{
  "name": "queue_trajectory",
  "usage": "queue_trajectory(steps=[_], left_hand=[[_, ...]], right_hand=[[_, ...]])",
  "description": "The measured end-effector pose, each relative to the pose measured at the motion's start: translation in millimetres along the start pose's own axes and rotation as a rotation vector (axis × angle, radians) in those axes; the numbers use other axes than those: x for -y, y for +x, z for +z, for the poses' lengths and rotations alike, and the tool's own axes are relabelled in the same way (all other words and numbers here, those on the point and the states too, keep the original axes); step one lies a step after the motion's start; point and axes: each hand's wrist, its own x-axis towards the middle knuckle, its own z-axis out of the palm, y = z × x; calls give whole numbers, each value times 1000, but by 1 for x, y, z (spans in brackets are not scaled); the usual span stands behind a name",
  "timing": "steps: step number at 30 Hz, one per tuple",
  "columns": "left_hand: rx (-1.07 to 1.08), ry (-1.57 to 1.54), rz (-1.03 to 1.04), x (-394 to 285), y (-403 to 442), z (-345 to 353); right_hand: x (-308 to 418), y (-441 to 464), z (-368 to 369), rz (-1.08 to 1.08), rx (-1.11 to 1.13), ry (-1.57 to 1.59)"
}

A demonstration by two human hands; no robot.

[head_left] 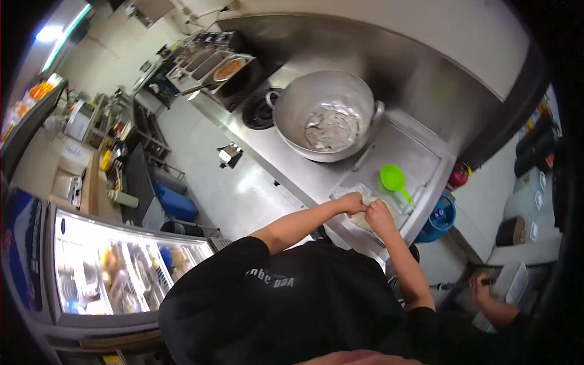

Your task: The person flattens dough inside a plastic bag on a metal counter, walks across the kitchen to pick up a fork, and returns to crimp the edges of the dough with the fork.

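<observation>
Close together over the right part of the metal counter, my left hand (353,203) and my right hand (379,216) both have bent, closed fingers. They pinch a pale, see-through plastic bag (360,189), and whitish contents seem to show under them. What exactly lies in the bag is hard to make out. Just beyond my hands rests a bright green round scoop (392,177), its handle pointing toward the right. A large metal pot (292,121) with two side handles stands farther off, with patchy whitish residue or shine on its bottom.
A thin metal utensil (364,157) lies beside the pot. Left of it are a black burner (258,111) and food pans (210,65). At right, another person's hand (479,289) grips a dark handle. A blue gas cylinder (439,218) stands below the counter's end.
</observation>
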Motion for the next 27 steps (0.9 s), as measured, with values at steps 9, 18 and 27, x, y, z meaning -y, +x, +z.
queue_trajectory(steps=[9,18,27], left_hand=[[-61,-41,-63,-8,-7,3],[-271,404,251,-8,-7,25],[-398,230,312,-5,-39,28]], right_hand=[[-18,1,-14,153,-37,154],[7,-10,-2,215,-90,28],[13,-8,5,236,-159,50]])
